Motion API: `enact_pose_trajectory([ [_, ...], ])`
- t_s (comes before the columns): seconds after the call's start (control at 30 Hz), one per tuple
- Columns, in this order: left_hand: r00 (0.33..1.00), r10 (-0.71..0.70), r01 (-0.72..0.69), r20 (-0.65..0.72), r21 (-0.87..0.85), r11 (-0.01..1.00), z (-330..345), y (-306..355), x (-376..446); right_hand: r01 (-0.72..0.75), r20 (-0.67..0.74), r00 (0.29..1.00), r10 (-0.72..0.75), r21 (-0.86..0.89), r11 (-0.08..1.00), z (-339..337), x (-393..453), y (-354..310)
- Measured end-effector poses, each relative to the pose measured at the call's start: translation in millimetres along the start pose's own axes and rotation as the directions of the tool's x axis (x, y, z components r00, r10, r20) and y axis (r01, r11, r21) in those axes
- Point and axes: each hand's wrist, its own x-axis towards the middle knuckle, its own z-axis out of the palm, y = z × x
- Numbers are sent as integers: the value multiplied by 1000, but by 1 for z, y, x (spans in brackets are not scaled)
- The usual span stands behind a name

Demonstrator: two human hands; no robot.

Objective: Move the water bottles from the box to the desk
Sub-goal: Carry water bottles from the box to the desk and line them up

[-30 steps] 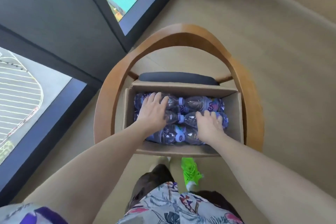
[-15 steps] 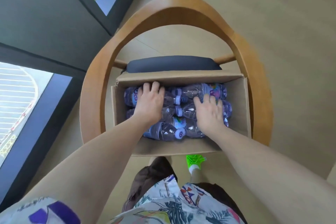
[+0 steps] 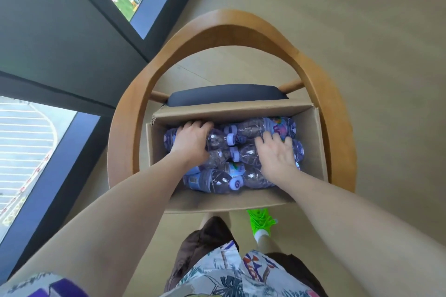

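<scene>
**A:** Where are we with the job?

**B:** Right at the start, I'd say. The cardboard box point(image 3: 313, 149) sits on the seat of the wooden chair point(image 3: 135, 113), and the water bottles point(image 3: 217, 179) lie packed on their sides inside it, filling it from the far wall to the near wall. No desk in sight from up here, so I judge nothing delivered yet.

**A:** And your hands?

**B:** Both down in the box, apart from each other. My left hand point(image 3: 191, 140) curls its fingers over the far-left bottle point(image 3: 214, 138), near the box's far left corner, gripping the body of it. My right hand point(image 3: 277, 152) lies flat, fingers spread and straight, on the bottles toward the right wall. It presses on them and grasps nothing.

**A:** What's left, then?

**B:** Everything, as far as I can judge: lift one out, find the desk, repeat for the whole load.

**A:** Any brand you can read?

**B:** Not properly. Purple caps, one at the near edge with a white swirl mark on it. The labels are purple with coloured lettering, too blurred to read. There's a barcode on the near-left bottle, unreadable.
</scene>
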Motion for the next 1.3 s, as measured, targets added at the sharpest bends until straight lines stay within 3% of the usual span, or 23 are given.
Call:
enact_pose_trajectory([
  [0.2, 1000, 19, -19, 14, -33, 999, -9, 1, -10, 79, -55, 996, -76, 66, 995, 4, -17, 14],
  [0.4, 997, 14, -7, 76, -91, 996, -28, -1, -21, 112, -81, 993, -87, 382, 917, -4, -36, 21],
  [0.5, 997, -20, 32, 80, -150, 988, -42, 2, -31, 10, -71, 997, 38, 571, 821, -29, -38, 22],
  [0.6, 991, -127, 137, 50, -345, 929, -58, 7, -43, -126, 1, 980, 197, 776, 618, -52, -45, 25],
  [0.7, 972, -208, 231, 107, -578, 783, -78, 19, -58, -152, 60, 965, 257, 923, 355, -75, -59, 34],
  [0.83, 972, -169, 226, 165, -854, 469, -105, 43, -84, -114, 119, 980, 160, 993, -40, -106, -79, 47],
  [0.97, 981, -119, 178, 154, -958, 226, -137, 76, -112, -80, 85, 996, 0, 931, -356, -143, -105, 54],
  [1.1, 987, -116, 123, 113, -989, 87, -162, 108, -136, -53, 3, 996, -91, 833, -551, -174, -132, 66],
  [1.3, 992, -123, 22, 27, -999, -36, -188, 156, -158, 80, -42, 996, 75, 767, -636, -203, -178, 93],
])
